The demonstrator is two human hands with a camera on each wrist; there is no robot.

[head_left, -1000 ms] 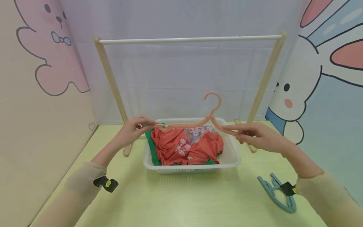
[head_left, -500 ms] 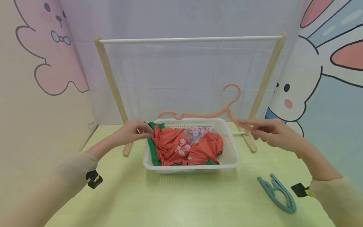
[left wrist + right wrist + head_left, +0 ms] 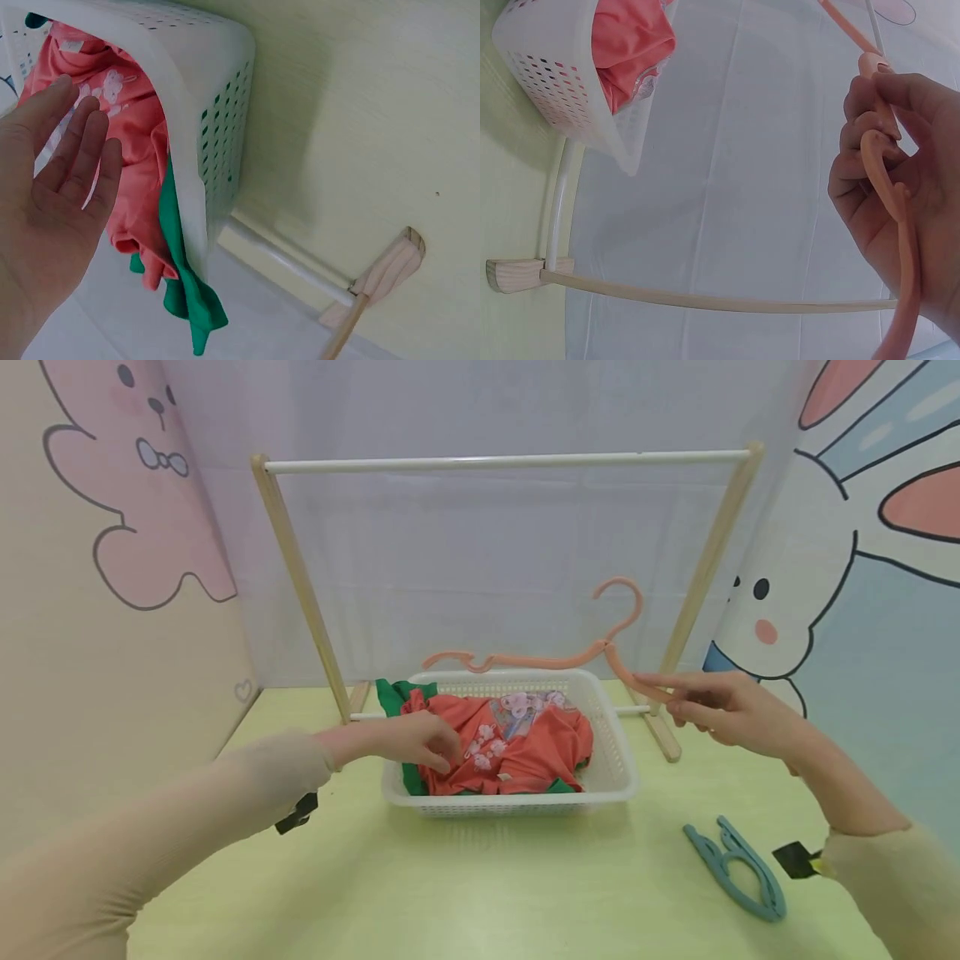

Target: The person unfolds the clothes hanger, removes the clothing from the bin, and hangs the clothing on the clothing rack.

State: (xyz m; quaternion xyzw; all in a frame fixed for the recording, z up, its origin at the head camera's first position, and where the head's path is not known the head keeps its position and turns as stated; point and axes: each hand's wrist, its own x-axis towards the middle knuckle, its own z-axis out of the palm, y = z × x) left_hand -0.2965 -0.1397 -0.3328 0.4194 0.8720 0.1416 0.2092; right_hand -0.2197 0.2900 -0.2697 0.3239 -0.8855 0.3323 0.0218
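Head view: left hand (image 3: 418, 739), empty and loose-fingered, shifted from left end of basket (image 3: 495, 802) to over red garment (image 3: 542, 747) inside, so right hand (image 3: 738, 710) alone grips peach hanger (image 3: 540, 662) by basket's back rim.

head: above, forward-down | wrist views: close, tilted | shared: basket (image 3: 510, 802)

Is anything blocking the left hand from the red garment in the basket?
Nothing visible does. The left hand reaches over the left side of the white basket, directly above the red garment. The orange hanger, held in the right hand, is clear of that gap.
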